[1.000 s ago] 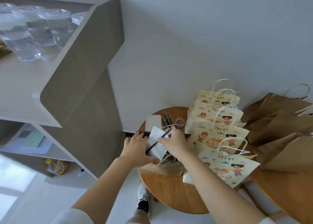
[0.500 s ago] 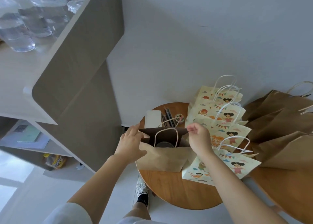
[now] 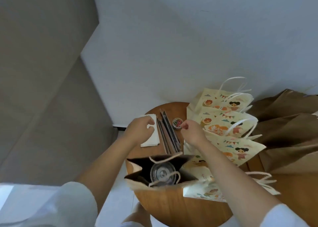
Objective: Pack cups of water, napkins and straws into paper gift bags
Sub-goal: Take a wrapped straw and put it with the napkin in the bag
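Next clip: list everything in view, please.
open bag: one, brown, table's near edge
cup: one, clear, lidded, inside open bag
napkins: one stack, white, table's left
straws: bundle, dark, right of napkins
clip jar: one, multicoloured clips, right of straws
printed bags: several, cream, table's right
flat bags: several, brown, far right
table: one, round, wooden, centre
cabinet: one, grey, left
left hand: grip on top napkin
right hand: curled beside clip jar; grip contents unclear

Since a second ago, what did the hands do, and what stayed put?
Both hands let go of the brown bag and reached farther across the table. The left hand now pinches a napkin. The right hand curls beside the jar of clips. The cup stays in the bag. The straws and printed bags stay where they were.
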`<state>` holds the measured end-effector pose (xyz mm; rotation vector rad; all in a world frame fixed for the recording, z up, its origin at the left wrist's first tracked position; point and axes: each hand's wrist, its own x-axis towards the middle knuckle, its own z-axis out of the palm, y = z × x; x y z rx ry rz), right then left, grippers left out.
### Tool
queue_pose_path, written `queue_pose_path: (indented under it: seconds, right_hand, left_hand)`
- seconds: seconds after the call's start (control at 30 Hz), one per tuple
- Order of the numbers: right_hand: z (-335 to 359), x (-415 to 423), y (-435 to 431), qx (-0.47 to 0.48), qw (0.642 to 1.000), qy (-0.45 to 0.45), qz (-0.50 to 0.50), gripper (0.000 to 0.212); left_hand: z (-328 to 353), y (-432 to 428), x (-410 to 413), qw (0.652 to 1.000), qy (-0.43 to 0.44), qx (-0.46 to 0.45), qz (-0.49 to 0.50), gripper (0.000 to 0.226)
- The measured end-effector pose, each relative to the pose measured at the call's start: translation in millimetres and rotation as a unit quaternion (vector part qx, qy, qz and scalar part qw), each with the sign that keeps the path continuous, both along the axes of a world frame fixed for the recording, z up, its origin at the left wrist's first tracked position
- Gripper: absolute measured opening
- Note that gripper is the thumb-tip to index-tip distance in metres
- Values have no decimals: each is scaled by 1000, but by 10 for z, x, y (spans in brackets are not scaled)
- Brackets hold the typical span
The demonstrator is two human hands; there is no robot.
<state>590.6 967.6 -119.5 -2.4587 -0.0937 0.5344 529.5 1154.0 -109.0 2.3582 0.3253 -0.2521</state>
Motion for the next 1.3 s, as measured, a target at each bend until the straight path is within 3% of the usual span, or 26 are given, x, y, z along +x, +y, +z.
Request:
queue_pose_path:
  seconds: [0.1,0.2,0.3,0.57,0.93,1.17,1.3]
  right_hand:
    - [-300,379,155,-43,997,69,-2,21]
    - [-657,718,341,-86,985,145,33,34]
    - [-991,997,462,-104,977,188,-15,22]
    - [-1509,1387,559,-166,955,171,-177,29]
    - [-1635,1423,533,-272,946,158,-81,20]
    - [-1544,1354,526,-212,964,127,-100,20]
    - [-1327,1214,614,-43,984,123,-118,21]
  left_hand:
    - [-261,23,470,998,43,-1,-37,28]
    - [-593,23,854,992,98,-17,-75,26]
    - [-871,-1,1134,986,137,-37,-88,26]
    - [-1399,2,1436,968,215,-72,-111,26]
    - [-1524,41,1488,961,236,-116,-82,23]
    - [-1395,81,1370,966,219,-117,-71,24]
    - [-1229,47,1255,971,200,-121,-56,27]
